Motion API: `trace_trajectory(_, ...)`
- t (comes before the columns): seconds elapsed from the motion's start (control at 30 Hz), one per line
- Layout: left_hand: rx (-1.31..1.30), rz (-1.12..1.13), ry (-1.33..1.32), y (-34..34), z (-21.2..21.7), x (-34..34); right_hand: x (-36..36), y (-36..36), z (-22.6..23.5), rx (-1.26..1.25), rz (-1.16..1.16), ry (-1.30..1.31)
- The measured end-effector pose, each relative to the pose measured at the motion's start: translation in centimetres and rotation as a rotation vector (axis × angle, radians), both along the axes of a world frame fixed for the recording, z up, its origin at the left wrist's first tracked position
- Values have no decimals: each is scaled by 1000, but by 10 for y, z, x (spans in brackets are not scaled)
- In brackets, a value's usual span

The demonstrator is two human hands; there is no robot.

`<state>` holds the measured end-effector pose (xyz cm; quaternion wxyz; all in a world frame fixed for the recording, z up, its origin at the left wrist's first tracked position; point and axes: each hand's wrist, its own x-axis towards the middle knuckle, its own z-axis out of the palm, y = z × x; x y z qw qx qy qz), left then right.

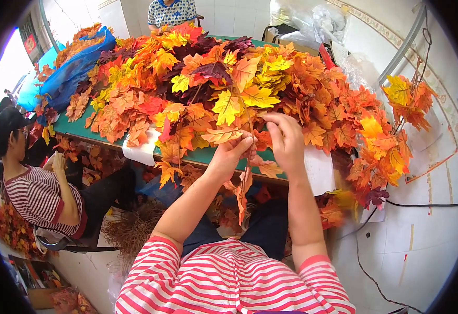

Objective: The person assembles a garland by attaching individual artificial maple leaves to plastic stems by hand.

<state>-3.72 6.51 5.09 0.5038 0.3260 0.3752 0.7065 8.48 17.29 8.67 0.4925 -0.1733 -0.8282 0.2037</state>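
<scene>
My left hand (231, 156) pinches the thin brown stem of an artificial maple leaf spray (248, 131) over the table's near edge. The spray has yellow leaves (227, 107) toward the top, an orange leaf (222, 135) beside my left fingers, and more orange leaves hanging below. Just right of the stem is my right hand (287, 140), its fingers bent and apart, with nothing visible in them. Behind both hands, a big heap of orange, yellow, red and dark purple artificial leaves (338, 104) covers much of the green table (77, 127).
At the left a co-worker (43, 196) in a striped shirt sits. Another person (172, 13) is across the table. Leaf sprays hang on a stand (396, 141) at the right. Brown stems (129, 230) bundle by my left arm. Cables (367, 267) cross the floor. Blue plastic (77, 68) lies far left.
</scene>
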Motion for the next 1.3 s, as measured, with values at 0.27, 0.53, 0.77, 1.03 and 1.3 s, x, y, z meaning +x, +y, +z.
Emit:
trace_trajectory(0.27,-77,-143,-220,-11,5,-3,-34,20,-25,-1272,1269,-12)
trace_trajectory(0.53,-73,-20,-407,-11,-3,-5,-42,9,-27,-779,625,-127)
trace_trajectory(0.77,-91,-5,-322,-3,-11,0,-32,17,-29,45,223,-117)
trace_trajectory(1.03,-90,102,-222,3,-22,-1,-21,4,-25,-260,256,-178)
trace_trajectory(1.3,-178,438,577,7,-18,-4,-16,4,-42,-570,197,-16)
